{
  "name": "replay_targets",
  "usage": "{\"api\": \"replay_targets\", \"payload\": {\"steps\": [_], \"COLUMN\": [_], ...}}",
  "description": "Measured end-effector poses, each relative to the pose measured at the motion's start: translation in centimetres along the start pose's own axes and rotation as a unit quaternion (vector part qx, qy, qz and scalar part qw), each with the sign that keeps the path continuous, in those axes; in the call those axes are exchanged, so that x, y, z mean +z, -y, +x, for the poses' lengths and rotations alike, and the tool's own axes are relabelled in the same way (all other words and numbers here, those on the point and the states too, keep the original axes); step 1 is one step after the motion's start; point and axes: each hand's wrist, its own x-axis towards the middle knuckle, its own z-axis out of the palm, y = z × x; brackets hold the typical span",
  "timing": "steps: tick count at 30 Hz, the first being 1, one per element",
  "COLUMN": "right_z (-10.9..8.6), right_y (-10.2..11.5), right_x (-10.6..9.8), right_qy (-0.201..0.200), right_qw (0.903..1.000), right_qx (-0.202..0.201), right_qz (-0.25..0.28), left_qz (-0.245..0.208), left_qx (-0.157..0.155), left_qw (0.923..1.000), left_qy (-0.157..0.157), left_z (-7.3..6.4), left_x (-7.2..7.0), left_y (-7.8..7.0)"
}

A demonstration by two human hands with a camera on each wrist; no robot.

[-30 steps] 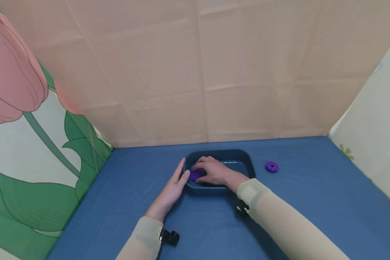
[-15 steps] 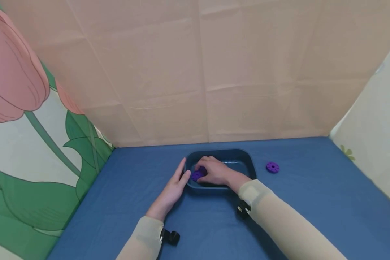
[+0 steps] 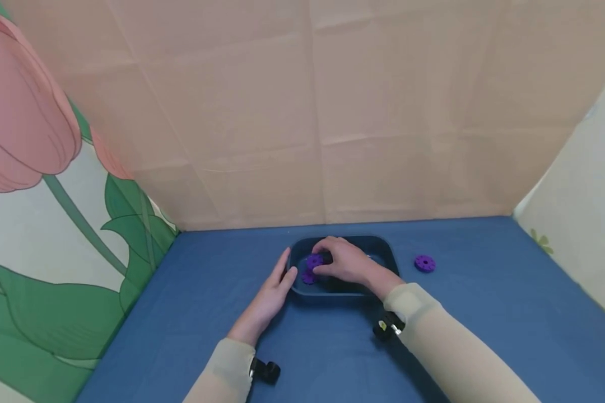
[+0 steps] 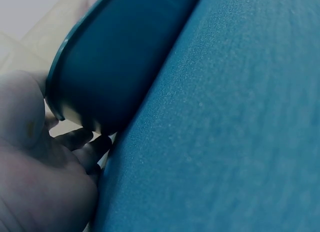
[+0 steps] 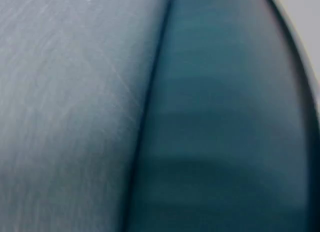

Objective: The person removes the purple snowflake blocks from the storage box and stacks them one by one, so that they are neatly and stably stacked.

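Observation:
A dark blue tray (image 3: 343, 293) rests on the blue cloth in the head view. My right hand (image 3: 345, 262), reaching in from the right, pinches a purple disc with small holes (image 3: 314, 261) inside the tray's left half. Something black shows behind that disc, between finger and thumb. Just below it, a second purple disc (image 3: 308, 277) is partly covered by the thumb. Fairly straight, the fingers of my left hand (image 3: 271, 288) lie along the tray's left end, thumb near the rim. In the left wrist view those fingertips touch the tray's outer wall (image 4: 110, 57).
Right of the tray, another purple disc (image 3: 425, 263) lies flat on the cloth (image 3: 181, 313). A beige sheet (image 3: 262, 140) hangs behind the table. Flower-print covering (image 3: 30, 235) stands at the left, and a white one (image 3: 585, 201) at the right.
My right hand has moved a little right and up inside the tray with the pinched disc, so the second disc beneath shows more apart. The left hand stays at the tray's left end.

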Motion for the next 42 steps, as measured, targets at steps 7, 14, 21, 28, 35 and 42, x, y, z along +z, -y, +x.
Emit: {"api": "replay_targets", "payload": {"steps": [7,14,21,28,35,42], "right_z": [-1.6,-3.9,-6.4,-8.1,-9.2,-10.1], "right_y": [-0.5,-0.8,-1.5,-2.6,-4.3,-6.5], "right_x": [-2.1,-4.5,-6.2,-7.4,-8.6,-10.2], "right_qy": [-0.027,-0.056,-0.076,-0.087,-0.09,-0.107], "right_qw": [0.9978,0.9957,0.9928,0.9908,0.9882,0.985], "right_qx": [0.039,0.041,0.052,0.069,0.097,0.111], "right_qz": [0.046,0.062,0.077,0.077,0.076,0.078], "left_qz": [0.008,0.01,0.009,0.01,0.009,0.007], "left_qx": [0.002,-0.002,-0.002,-0.001,-0.003,-0.003], "left_qw": [0.9999,0.9999,1.0,0.9999,0.9999,1.0], "left_qy": [-0.006,-0.004,-0.004,-0.006,-0.009,-0.002], "left_z": [0.1,-0.1,-0.2,-0.2,-0.3,-0.5], "left_x": [0.0,-0.1,-0.3,-0.4,-0.4,-0.3], "left_y": [0.0,-0.1,-0.1,0.0,-0.1,-0.4]}}
